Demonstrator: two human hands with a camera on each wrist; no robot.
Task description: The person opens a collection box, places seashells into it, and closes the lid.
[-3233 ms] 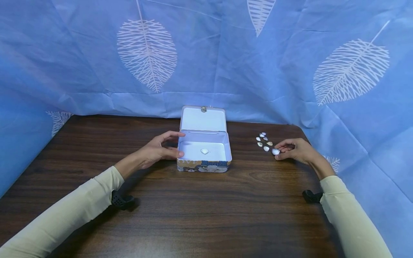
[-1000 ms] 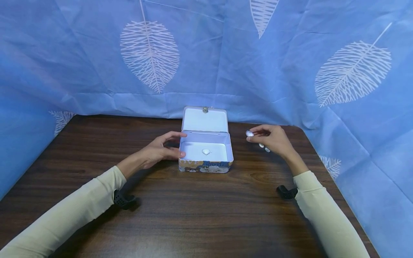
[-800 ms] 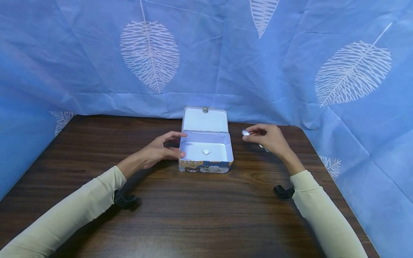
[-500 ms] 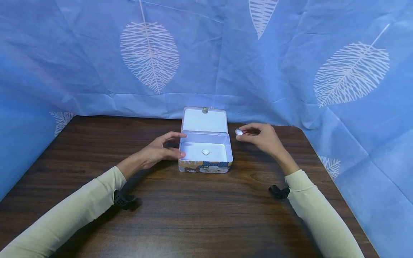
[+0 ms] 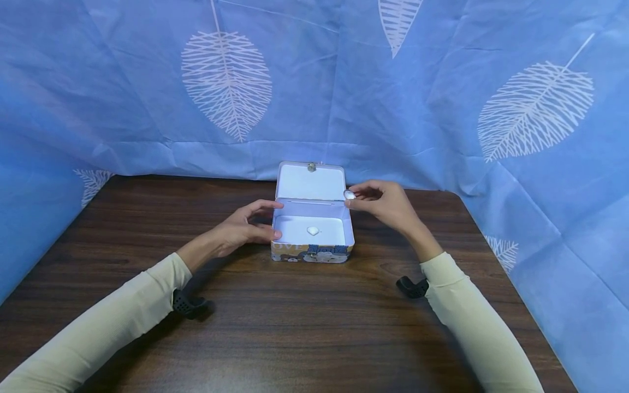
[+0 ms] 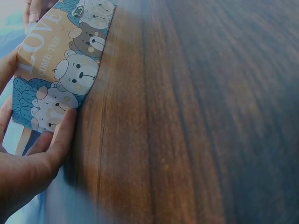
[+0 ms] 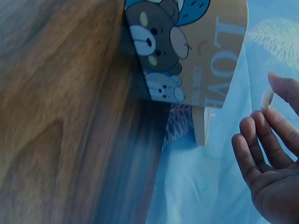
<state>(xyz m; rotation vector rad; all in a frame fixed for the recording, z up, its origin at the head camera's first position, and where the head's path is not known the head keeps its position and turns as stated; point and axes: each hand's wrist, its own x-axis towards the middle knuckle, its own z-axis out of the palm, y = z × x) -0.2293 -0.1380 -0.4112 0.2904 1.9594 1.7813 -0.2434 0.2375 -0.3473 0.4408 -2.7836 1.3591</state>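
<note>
In the head view a hinged tin box (image 5: 312,254), printed with cartoon bears, stands with its lid (image 5: 312,183) raised at the back. One white seashell (image 5: 313,231) lies on the box's floor. My left hand (image 5: 241,229) grips the box's left end, the thumb by the front corner and a finger by the rear one. Beside the right rear corner, my right hand (image 5: 388,207) pinches another pale seashell (image 5: 349,195) between thumb and fingertips, above rim height. The right wrist view shows this seashell (image 7: 267,99) edge-on, near the box's printed wall (image 7: 187,51).
A dark wooden table (image 5: 275,316) carries the box near its back edge. Behind hangs a blue cloth (image 5: 314,98) with white leaf prints. The loose shells seen earlier on the right are hidden behind my right hand.
My right hand has picked up a seashell from the group at the right and carried it leftward to the box's right rear corner. The left hand stays on the box.
</note>
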